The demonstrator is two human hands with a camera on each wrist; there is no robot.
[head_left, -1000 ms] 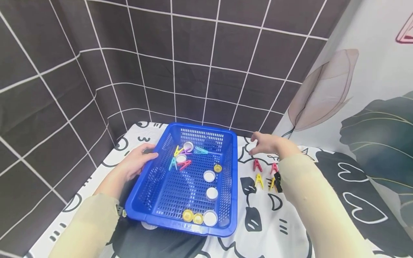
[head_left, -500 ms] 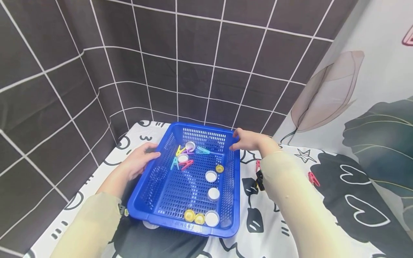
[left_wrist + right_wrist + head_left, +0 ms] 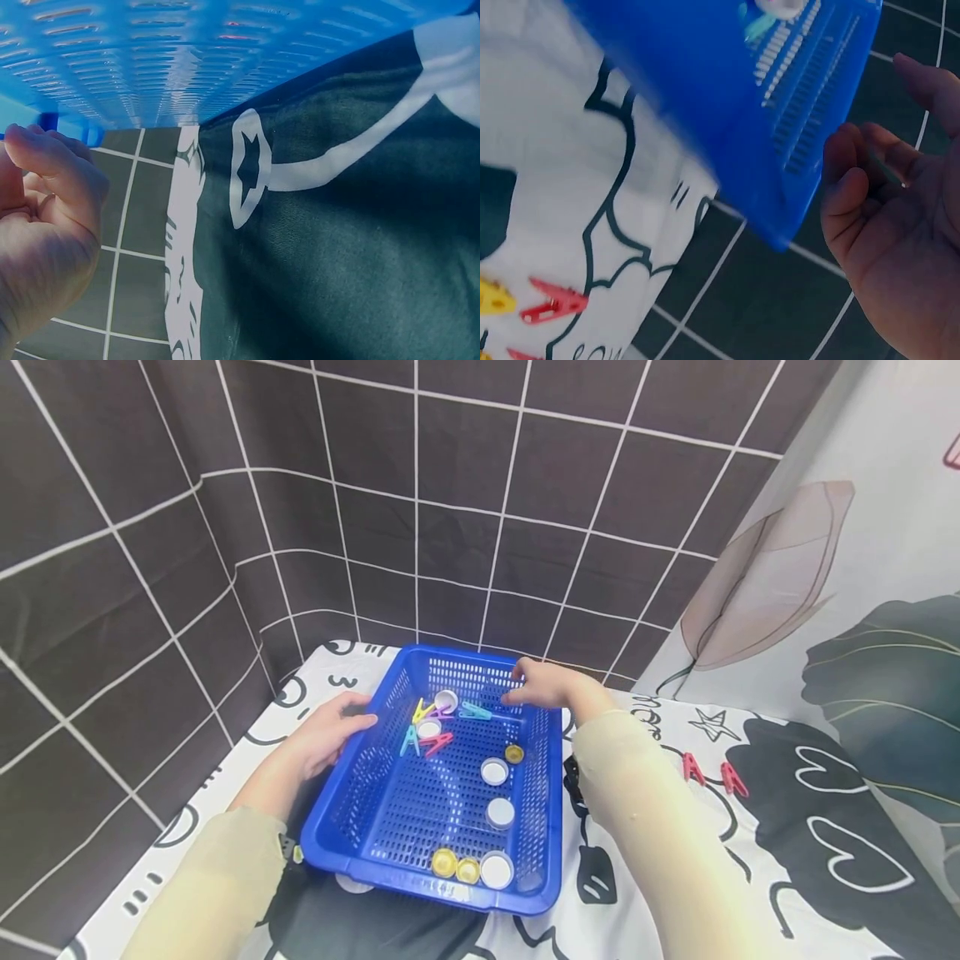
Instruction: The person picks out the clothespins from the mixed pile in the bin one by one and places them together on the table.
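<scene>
A blue perforated plastic basket (image 3: 551, 843) stands in front of me. My left hand (image 3: 318, 743) grips its left rim, thumb over the top. Over the far right corner is my right hand (image 3: 547, 683), its fingers loosely bent with nothing between them; in the right wrist view the same hand (image 3: 900, 232) appears beside the basket. Inside lie a yellow clothespin (image 3: 422, 710), a red clothespin (image 3: 438, 744), a teal clothespin (image 3: 476, 712) and others, with white bottle caps (image 3: 494, 772) and yellow caps (image 3: 444, 862).
Two red clothespins (image 3: 692, 769) lie on the patterned cloth (image 3: 675, 868) to the right. A yellow clothespin (image 3: 493, 297) shows in the right wrist view. My right sleeve (image 3: 645, 810) hides part of the cloth. A dark tiled-pattern curtain (image 3: 465, 527) hangs behind the basket.
My right hand has moved left from above the cloth to over the basket's far right corner. My left hand keeps its place on the rim. The view has shifted slightly.
</scene>
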